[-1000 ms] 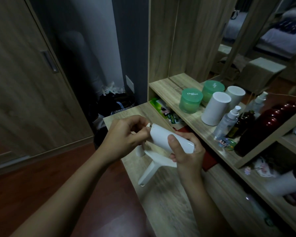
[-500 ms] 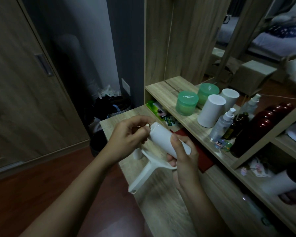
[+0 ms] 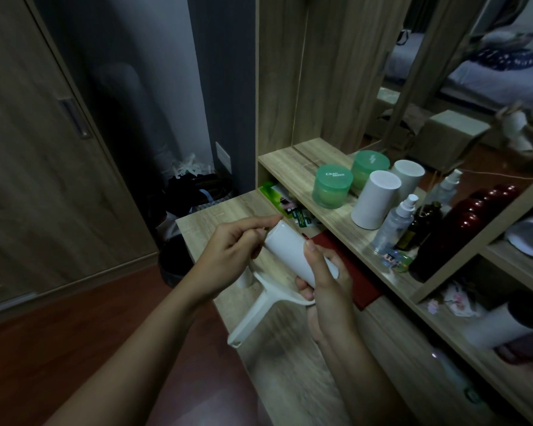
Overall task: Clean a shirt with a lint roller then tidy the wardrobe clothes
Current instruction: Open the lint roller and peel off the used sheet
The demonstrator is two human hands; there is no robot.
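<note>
Two-handed grip on lint roller (image 3: 285,245) above desk (image 3: 199,224): right hand (image 3: 328,287) around the white roll, left hand (image 3: 231,253) pinching its upper end.

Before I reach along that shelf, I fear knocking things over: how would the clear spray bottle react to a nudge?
The clear spray bottle looks tall and slim on a narrow base, so it would probably tip rather than slide. It seems thin plastic, so likely light. Once down, its round body might roll off the shelf edge it stands near.
</note>
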